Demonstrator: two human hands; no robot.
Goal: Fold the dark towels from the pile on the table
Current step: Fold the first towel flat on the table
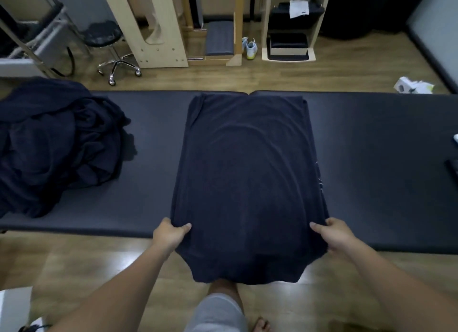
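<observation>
A dark navy towel (pixel 247 178) lies spread across the middle of the dark padded table (pixel 371 158), its near end hanging over the front edge. My left hand (pixel 169 235) pinches the towel's near left edge, thumb on top. My right hand (pixel 333 233) pinches the near right edge in the same way. A rumpled pile of dark towels (pixel 54 143) sits on the table's left end, apart from the spread towel.
Beyond the table are a wheeled stool (pixel 111 49), wooden frames (pixel 153 26), a pair of shoes (pixel 250 48) and a small white box (pixel 411 85) on the wood floor. A dark object (pixel 453 169) lies at the table's right edge. My legs stand below the towel.
</observation>
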